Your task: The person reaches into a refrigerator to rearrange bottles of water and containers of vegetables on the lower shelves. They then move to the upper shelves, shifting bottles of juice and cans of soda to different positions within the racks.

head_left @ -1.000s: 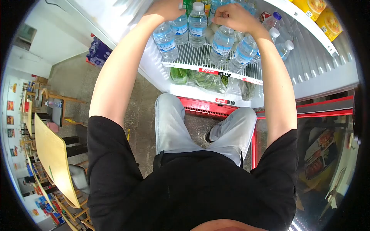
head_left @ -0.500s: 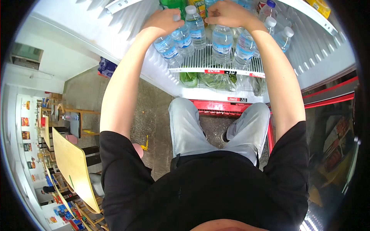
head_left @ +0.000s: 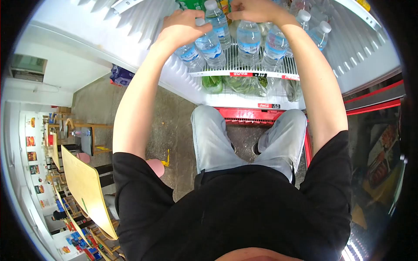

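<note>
My left hand (head_left: 183,28) is at the caps of the front-left water bottles, its fingers apart and curved round the top of a tilted bottle (head_left: 210,45). Another bottle (head_left: 190,56) leans beneath that hand. Beside them stands a bottle with a white cap (head_left: 217,27). My right hand (head_left: 250,10) is over the top of a bottle (head_left: 249,42) in the middle of the wire shelf (head_left: 235,73); its fingers are bent, and whether they grip the cap is hidden. One more bottle (head_left: 275,47) stands to the right, below my right wrist.
Green vegetables in bags (head_left: 246,85) lie on the lower shelf. More bottles (head_left: 320,34) stand at the right. The fridge's ribbed side walls (head_left: 348,48) flank the shelf, and its glass door (head_left: 374,161) is at the right. Wooden tables (head_left: 85,187) are at the left.
The bottle at my left hand has tilted and shifted to the right, and its hand has opened somewhat. My right hand has moved slightly up and left. The view has shifted a little.
</note>
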Action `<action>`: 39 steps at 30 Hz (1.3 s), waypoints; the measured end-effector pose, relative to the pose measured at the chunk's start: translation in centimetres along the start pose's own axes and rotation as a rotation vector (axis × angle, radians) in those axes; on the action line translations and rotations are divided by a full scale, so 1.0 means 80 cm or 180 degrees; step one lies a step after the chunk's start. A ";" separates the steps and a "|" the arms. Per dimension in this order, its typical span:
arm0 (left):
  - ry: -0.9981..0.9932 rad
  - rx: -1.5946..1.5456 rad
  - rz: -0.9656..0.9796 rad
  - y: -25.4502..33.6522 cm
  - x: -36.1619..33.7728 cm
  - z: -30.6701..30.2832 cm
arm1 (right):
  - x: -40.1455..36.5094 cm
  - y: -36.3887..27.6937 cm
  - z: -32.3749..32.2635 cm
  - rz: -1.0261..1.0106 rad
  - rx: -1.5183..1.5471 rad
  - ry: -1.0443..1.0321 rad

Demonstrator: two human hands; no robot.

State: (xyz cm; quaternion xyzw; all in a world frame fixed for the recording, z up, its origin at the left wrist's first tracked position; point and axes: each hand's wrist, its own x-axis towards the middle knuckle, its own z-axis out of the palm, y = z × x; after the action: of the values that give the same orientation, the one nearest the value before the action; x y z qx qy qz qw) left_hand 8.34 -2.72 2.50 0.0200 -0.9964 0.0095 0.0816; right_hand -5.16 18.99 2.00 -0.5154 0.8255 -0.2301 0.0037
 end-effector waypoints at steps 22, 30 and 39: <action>0.0980 -0.0989 0.0065 0.034 0.066 -0.008 | 0.000 -0.014 -0.012 0.0497 0.0094 -0.0149; 0.0581 -0.0968 0.0433 0.011 0.100 0.035 | -0.009 -0.028 -0.019 0.0658 0.0029 -0.0187; 0.0421 -0.0875 0.0281 0.025 0.083 0.011 | 0.000 -0.015 -0.010 0.0242 0.0261 -0.0091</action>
State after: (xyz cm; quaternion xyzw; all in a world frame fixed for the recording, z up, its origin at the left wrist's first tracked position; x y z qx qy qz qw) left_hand 1.57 -0.97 2.66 -0.0358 -0.9807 -0.1220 0.1486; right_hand -4.35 18.88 3.14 -0.4863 0.8342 -0.2561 0.0452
